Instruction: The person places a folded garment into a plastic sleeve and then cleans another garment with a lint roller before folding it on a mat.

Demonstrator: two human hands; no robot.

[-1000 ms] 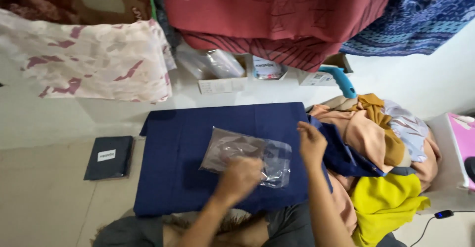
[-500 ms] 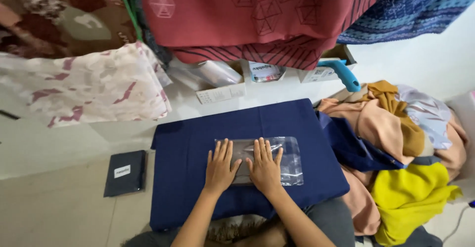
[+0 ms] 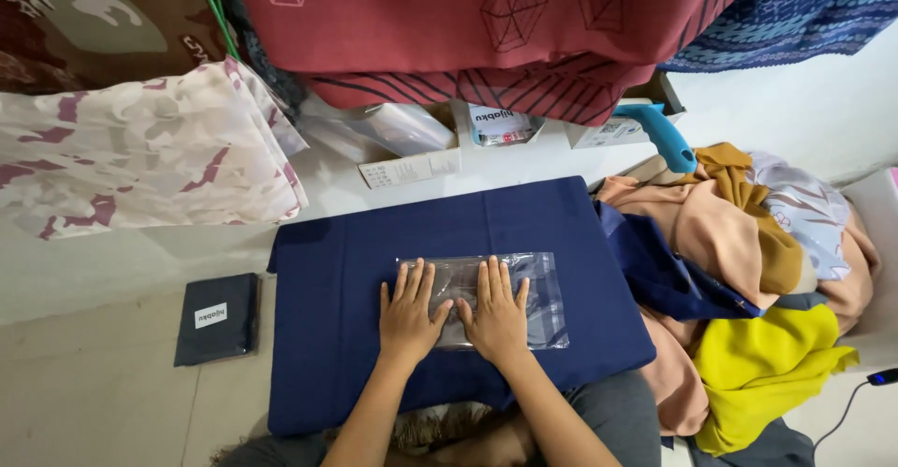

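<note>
A clear plastic bag (image 3: 538, 285) lies flat on a folded navy blue cloth (image 3: 346, 271) spread on the white floor. My left hand (image 3: 408, 313) presses palm-down on the bag's left part, fingers spread. Beside it, my right hand (image 3: 496, 313) lies flat on the bag's middle, thumb touching the other thumb. Neither hand grips anything. The bag's right end sticks out past my right hand.
A heap of cloths in peach, navy, mustard and yellow (image 3: 748, 289) lies to the right. A small dark packed item with a white label (image 3: 217, 317) sits to the left. Patterned fabrics (image 3: 140, 158) hang behind, with small boxes (image 3: 412, 163) and a blue tool handle (image 3: 664, 135).
One second ago my hands held the crumpled bag above the cloth. Now the bag lies flattened and both palms rest on it. The view has shifted closer.
</note>
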